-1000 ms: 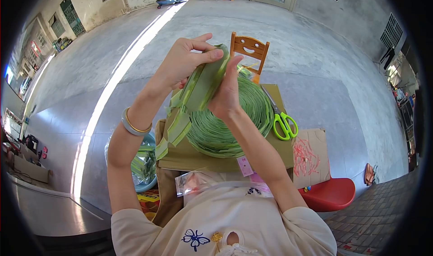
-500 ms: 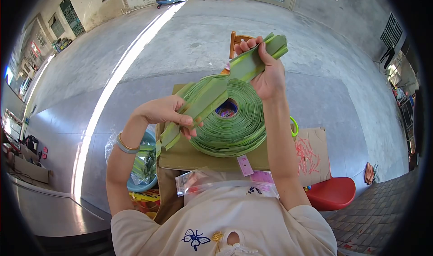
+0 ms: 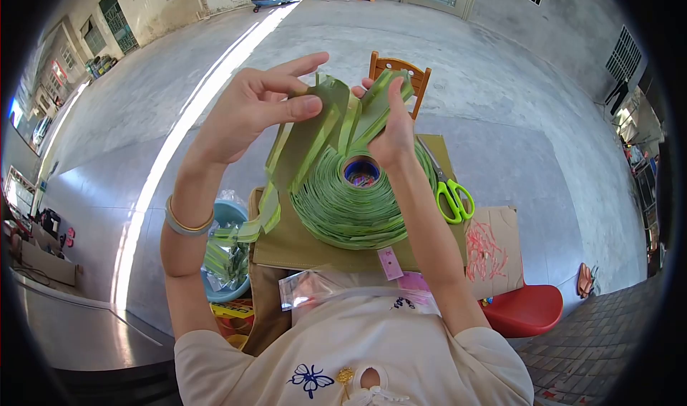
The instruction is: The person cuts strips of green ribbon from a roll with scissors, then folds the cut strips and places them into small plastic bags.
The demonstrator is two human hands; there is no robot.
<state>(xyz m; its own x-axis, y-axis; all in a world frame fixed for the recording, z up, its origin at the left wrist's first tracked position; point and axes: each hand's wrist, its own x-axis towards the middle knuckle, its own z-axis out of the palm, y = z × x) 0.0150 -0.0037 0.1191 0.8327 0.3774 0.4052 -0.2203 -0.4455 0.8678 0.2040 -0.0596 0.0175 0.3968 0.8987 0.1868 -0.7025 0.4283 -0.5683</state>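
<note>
Flat green ribbon (image 3: pixel 308 130) with lighter stripes hangs in folds between my two hands. My left hand (image 3: pixel 247 113) pinches one fold between thumb and bent fingers, its index finger stretched out. My right hand (image 3: pixel 392 128) grips another fold, thumb in front and most fingers hidden behind. Below them lies a large coiled roll of green ribbon (image 3: pixel 351 220) with a blue core (image 3: pixel 361 171). A loose length trails down at the left towards a blue basin (image 3: pixel 232 291) holding pieces of ribbon and clear plastic. Scissors (image 3: pixel 454 200) with lime-green handles lie right of the roll.
The roll rests on a brown board (image 3: pixel 275 252). To the right are cardboard (image 3: pixel 508 248) with pink-red strips (image 3: pixel 485 252) and a red stool (image 3: pixel 526 309). A wooden chair (image 3: pixel 418 84) stands beyond; a clear plastic bag (image 3: pixel 300 291) and pink tag (image 3: pixel 389 263) lie nearest me.
My left hand has moved up and now pinches the ribbon higher. My right hand has come down and left, bringing the folds closer together. The scissors have come into view.
</note>
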